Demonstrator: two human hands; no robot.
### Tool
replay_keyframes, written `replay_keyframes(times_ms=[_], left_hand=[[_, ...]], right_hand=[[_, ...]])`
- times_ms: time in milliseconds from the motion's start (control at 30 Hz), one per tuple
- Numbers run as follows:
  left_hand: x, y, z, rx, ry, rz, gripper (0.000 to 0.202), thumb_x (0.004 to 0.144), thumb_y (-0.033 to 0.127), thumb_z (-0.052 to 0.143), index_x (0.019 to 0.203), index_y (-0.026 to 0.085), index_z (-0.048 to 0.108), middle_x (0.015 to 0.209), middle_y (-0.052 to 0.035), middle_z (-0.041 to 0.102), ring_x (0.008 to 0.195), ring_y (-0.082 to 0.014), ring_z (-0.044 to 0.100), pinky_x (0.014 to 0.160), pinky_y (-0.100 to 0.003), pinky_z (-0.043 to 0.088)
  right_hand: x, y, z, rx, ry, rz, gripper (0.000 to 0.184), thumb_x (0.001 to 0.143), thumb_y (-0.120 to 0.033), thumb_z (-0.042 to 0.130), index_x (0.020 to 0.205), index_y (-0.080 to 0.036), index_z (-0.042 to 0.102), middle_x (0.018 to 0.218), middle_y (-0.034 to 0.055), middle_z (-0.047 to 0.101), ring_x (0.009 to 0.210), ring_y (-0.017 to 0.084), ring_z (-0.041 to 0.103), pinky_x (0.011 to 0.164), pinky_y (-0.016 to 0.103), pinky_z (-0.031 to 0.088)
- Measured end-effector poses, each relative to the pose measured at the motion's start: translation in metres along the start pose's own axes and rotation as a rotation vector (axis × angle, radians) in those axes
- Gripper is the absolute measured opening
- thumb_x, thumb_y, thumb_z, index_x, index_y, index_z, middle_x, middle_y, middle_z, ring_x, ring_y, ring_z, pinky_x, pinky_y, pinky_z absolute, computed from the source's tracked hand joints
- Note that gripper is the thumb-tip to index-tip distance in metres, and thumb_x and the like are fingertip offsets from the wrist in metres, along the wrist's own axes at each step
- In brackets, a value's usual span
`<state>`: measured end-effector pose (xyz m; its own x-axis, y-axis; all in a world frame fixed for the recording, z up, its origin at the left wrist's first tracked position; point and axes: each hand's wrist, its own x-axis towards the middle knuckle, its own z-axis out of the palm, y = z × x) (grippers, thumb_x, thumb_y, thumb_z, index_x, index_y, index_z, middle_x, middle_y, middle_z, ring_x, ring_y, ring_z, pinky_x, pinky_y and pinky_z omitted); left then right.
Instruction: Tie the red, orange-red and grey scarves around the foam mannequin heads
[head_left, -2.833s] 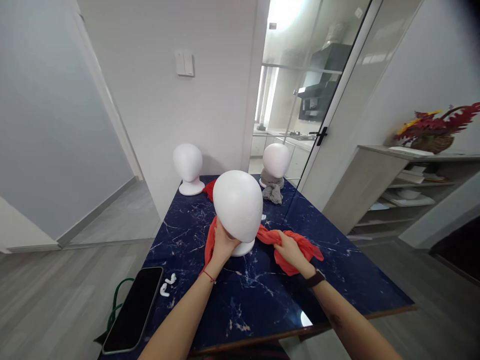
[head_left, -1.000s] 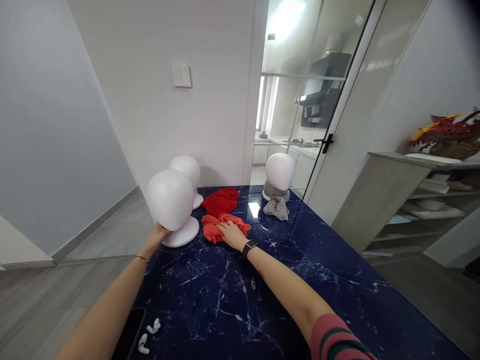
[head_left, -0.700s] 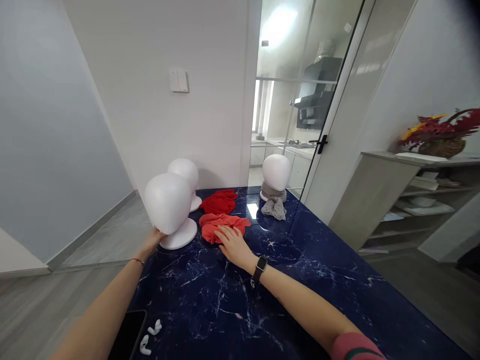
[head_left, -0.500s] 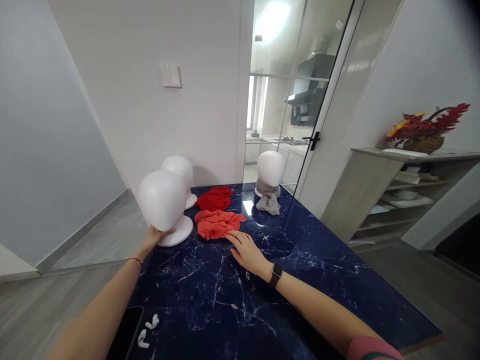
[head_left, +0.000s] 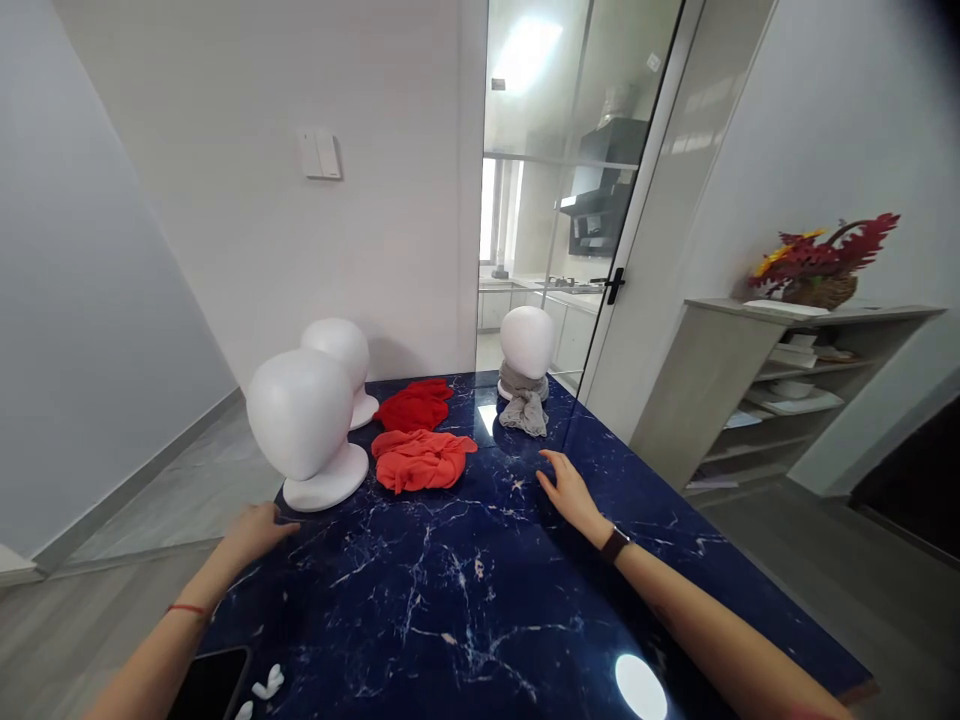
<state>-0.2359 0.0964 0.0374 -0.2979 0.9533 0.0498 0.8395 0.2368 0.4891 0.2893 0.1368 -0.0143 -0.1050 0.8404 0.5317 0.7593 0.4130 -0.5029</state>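
My left hand is just off the near white mannequin head, in front of its round base; its fingers are loosely spread and slightly blurred, with nothing in them. Over the tabletop, my right hand has thumb and fingers apart and holds nothing. A coral-red scarf lies bunched between the hands, nearer the heads on the left. Behind it is a darker red scarf. At the far corner stands a mannequin head with a grey scarf knotted round its neck.
Another white mannequin head stands behind the near one. A phone and white earbuds lie at the near left of the dark blue marbled table. A glass door is behind; a shelf unit is at right.
My left hand has let go of the near mannequin head's neck and drawn back toward me. My right hand has left the coral-red scarf and moved right. The view has shifted slightly.
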Motion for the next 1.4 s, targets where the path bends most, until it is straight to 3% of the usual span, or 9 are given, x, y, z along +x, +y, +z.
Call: replay_keyframes(times_ms=[133,233,333,433,667,1000,1100,1200,1400], left_hand=[[-0.053,0.070,0.035,0.038,-0.117,0.377,0.023,0.067,0.036,0.060,0.083,0.020,0.066,0.093,-0.0135,0.067,0.092,-0.0325,0.063,0.088,-0.047,0.048],[-0.083,0.142,0.082,-0.056,-0.027,0.665,0.052,0.079,0.031,0.053,0.130,0.026,0.048,0.137,-0.0101,0.047,0.127,-0.0275,0.043,0.105,-0.045,0.035],[-0.087,0.198,0.125,-0.022,0.103,0.742,0.064,0.081,0.023,0.050,0.142,0.030,0.031,0.149,-0.0065,0.031,0.137,-0.0291,0.025,0.109,-0.052,0.026],[-0.074,0.228,0.154,0.036,0.199,0.760,0.065,0.083,0.023,0.048,0.144,0.033,0.025,0.152,-0.0043,0.025,0.140,-0.0318,0.016,0.109,-0.060,0.018],[-0.053,0.225,0.185,0.051,0.251,0.624,0.053,0.086,0.033,0.044,0.138,0.028,0.040,0.128,-0.0119,0.056,0.130,-0.0352,0.035,0.110,-0.062,0.014],[-0.049,0.221,0.184,-0.011,0.289,0.608,0.044,0.086,0.025,0.044,0.129,0.019,0.051,0.133,-0.0153,0.050,0.132,-0.0363,0.030,0.109,-0.065,0.010],[-0.054,0.223,0.175,-0.145,0.310,0.686,0.042,0.088,0.019,0.040,0.129,0.019,0.048,0.139,-0.0135,0.043,0.133,-0.0305,0.031,0.110,-0.061,0.014],[-0.060,0.222,0.172,-0.408,0.184,0.734,0.041,0.090,0.020,0.038,0.131,0.021,0.042,0.137,-0.0125,0.042,0.128,-0.0234,0.040,0.108,-0.048,0.031],[-0.074,0.225,0.177,-1.002,-0.072,0.430,0.045,0.090,0.033,0.044,0.134,0.027,0.038,0.142,-0.0109,0.038,0.118,-0.0218,0.051,0.099,-0.041,0.042]], right_hand=[[0.052,0.038,0.009,-0.086,0.047,0.212,0.036,0.086,-0.027,0.042,0.119,-0.015,0.049,0.117,0.0136,0.053,0.111,0.025,0.051,0.096,0.041,0.041],[0.098,0.053,0.021,-0.114,0.044,0.327,0.039,0.085,-0.026,0.043,0.122,-0.014,0.049,0.120,0.0157,0.050,0.112,0.025,0.050,0.096,0.038,0.039],[0.137,0.064,0.034,-0.127,0.026,0.421,0.044,0.084,-0.025,0.046,0.127,-0.014,0.046,0.122,0.0175,0.046,0.108,0.026,0.052,0.095,0.036,0.039],[0.165,0.072,0.047,-0.136,0.001,0.511,0.050,0.083,-0.026,0.051,0.131,-0.017,0.043,0.126,0.0181,0.042,0.106,0.027,0.054,0.094,0.037,0.039],[0.196,0.082,0.069,-0.114,0.000,0.644,0.047,0.081,-0.032,0.056,0.125,-0.017,0.050,0.123,0.0213,0.041,0.109,0.031,0.053,0.091,0.041,0.039],[0.195,0.075,0.073,0.123,0.320,0.582,0.031,0.079,-0.019,0.037,0.108,-0.014,0.048,0.104,0.0128,0.054,0.102,0.024,0.050,0.092,0.036,0.036],[0.180,0.057,0.070,0.212,0.468,0.523,0.027,0.077,-0.019,0.036,0.101,-0.015,0.045,0.104,0.0127,0.052,0.103,0.023,0.047,0.093,0.037,0.034],[0.154,0.037,0.065,0.299,0.561,0.469,0.021,0.074,-0.020,0.037,0.094,-0.018,0.043,0.098,0.0099,0.051,0.098,0.023,0.047,0.090,0.037,0.035],[0.075,-0.019,0.037,0.440,0.618,0.409,0.016,0.076,-0.028,0.040,0.091,-0.022,0.041,0.089,0.0035,0.049,0.085,0.020,0.047,0.082,0.033,0.037]])
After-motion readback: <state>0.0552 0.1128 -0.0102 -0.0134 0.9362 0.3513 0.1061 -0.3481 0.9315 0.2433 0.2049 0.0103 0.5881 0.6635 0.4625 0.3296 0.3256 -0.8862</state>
